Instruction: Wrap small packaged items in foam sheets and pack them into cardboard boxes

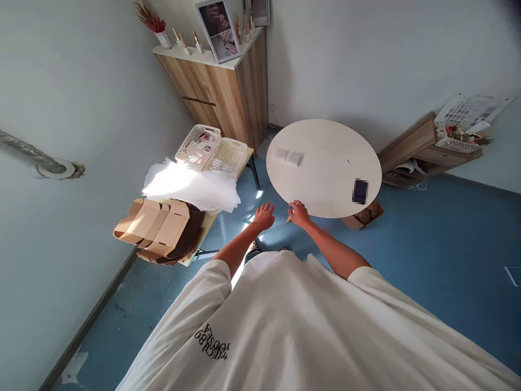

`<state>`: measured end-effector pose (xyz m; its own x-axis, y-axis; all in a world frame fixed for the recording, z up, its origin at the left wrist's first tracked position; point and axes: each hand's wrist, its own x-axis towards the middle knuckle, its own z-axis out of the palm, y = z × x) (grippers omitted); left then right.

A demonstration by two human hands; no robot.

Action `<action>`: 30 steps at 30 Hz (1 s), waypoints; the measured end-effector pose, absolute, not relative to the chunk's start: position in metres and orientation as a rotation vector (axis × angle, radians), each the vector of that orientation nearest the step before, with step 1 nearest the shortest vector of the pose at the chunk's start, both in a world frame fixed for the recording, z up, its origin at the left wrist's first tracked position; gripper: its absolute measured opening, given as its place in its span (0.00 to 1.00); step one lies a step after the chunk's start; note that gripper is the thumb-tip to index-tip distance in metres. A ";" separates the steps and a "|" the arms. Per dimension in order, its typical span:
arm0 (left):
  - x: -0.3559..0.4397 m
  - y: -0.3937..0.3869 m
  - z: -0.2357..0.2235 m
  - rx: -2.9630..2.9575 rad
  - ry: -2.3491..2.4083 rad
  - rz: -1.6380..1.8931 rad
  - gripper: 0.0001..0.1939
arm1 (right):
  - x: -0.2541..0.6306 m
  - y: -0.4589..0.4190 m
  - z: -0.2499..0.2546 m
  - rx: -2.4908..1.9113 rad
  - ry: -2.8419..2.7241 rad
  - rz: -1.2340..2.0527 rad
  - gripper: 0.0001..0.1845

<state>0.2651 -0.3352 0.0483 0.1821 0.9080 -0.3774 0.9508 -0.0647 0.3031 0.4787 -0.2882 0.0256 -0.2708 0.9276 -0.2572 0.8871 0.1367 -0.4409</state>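
1. From where I stand, the left hand [264, 216] is just off the near-left edge of the round surface [321, 168], fingers spread, grasping nothing.
2. The right hand [300, 213] is at the round surface's near edge, its fingers bent; whether it touches the edge or holds anything, I can't tell.
3. Small white packets [293, 158] lie on the round surface, toward its left side.
4. A dark, blurred item [360, 191] sits near the round surface's right edge.
5. Left of the round surface, plastic baskets [238, 145], white sheets [191, 190] and brown cartons [171, 225] crowd a side surface [249, 155].
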 end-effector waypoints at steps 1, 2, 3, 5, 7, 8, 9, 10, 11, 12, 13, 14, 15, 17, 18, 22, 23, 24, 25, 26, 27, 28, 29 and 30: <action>0.255 -0.341 0.052 1.973 1.771 -0.097 0.31 | 0.469 -0.289 0.027 -1.812 -2.326 0.801 0.20; 0.245 -0.346 0.055 1.957 1.801 -0.072 0.31 | 0.458 -0.290 0.029 -1.776 -2.343 0.798 0.20; 0.234 -0.352 0.058 1.939 1.830 -0.047 0.31 | 0.446 -0.292 0.030 -1.739 -2.361 0.795 0.20; 0.211 -0.363 0.064 1.895 1.889 0.002 0.30 | 0.422 -0.296 0.032 -1.662 -2.398 0.792 0.20; 0.186 -0.375 0.069 1.845 1.958 0.052 0.26 | 0.396 -0.302 0.034 -1.587 -2.436 0.797 0.21; 0.172 -0.381 0.071 1.815 2.000 0.076 0.24 | 0.381 -0.306 0.034 -1.557 -2.454 0.805 0.21; 0.157 -0.387 0.073 1.783 2.047 0.097 0.23 | 0.367 -0.310 0.035 -1.534 -2.469 0.813 0.21; 0.142 -0.393 0.075 1.749 2.094 0.116 0.21 | 0.351 -0.314 0.036 -1.515 -2.482 0.822 0.21; 0.126 -0.400 0.077 1.716 2.138 0.131 0.20 | 0.336 -0.319 0.037 -1.498 -2.491 0.830 0.20; 0.109 -0.407 0.079 1.686 2.179 0.144 0.19 | 0.320 -0.323 0.038 -1.480 -2.500 0.840 0.20; 0.092 -0.414 0.080 1.661 2.216 0.159 0.19 | 0.303 -0.329 0.039 -1.458 -2.509 0.850 0.20; 0.075 -0.421 0.081 1.634 2.256 0.173 0.18 | 0.287 -0.334 0.040 -1.434 -2.518 0.861 0.20; 0.058 -0.428 0.082 1.605 2.303 0.191 0.18 | 0.272 -0.340 0.040 -1.410 -2.526 0.872 0.21; 0.025 -0.443 0.082 1.505 2.401 0.217 0.19 | 0.243 -0.352 0.042 -1.377 -2.539 0.890 0.21; 0.011 -0.450 0.081 1.442 2.446 0.229 0.19 | 0.231 -0.358 0.042 -1.359 -2.546 0.896 0.21; -0.035 -0.470 0.071 1.197 2.505 0.202 0.19 | 0.195 -0.379 0.040 -1.328 -2.561 0.910 0.21; -0.043 -0.473 0.067 1.163 2.502 0.188 0.18 | 0.189 -0.383 0.038 -1.325 -2.562 0.909 0.21; -0.049 -0.476 0.063 1.147 2.494 0.178 0.18 | 0.184 -0.387 0.036 -1.322 -2.560 0.907 0.20; -0.055 -0.477 0.060 1.147 2.480 0.173 0.17 | 0.180 -0.390 0.035 -1.321 -2.557 0.906 0.20; -0.060 -0.478 0.057 1.158 2.462 0.176 0.16 | 0.176 -0.393 0.033 -1.321 -2.555 0.906 0.20; -0.065 -0.479 0.055 1.174 2.441 0.186 0.16 | 0.172 -0.395 0.032 -1.318 -2.554 0.909 0.20; -0.069 -0.479 0.053 1.188 2.417 0.202 0.15 | 0.169 -0.398 0.031 -1.315 -2.555 0.914 0.20; -0.074 -0.479 0.052 1.201 2.392 0.221 0.16 | 0.166 -0.400 0.030 -1.311 -2.556 0.919 0.20; -0.078 -0.479 0.052 1.212 2.367 0.238 0.16 | 0.163 -0.402 0.030 -1.307 -2.558 0.925 0.20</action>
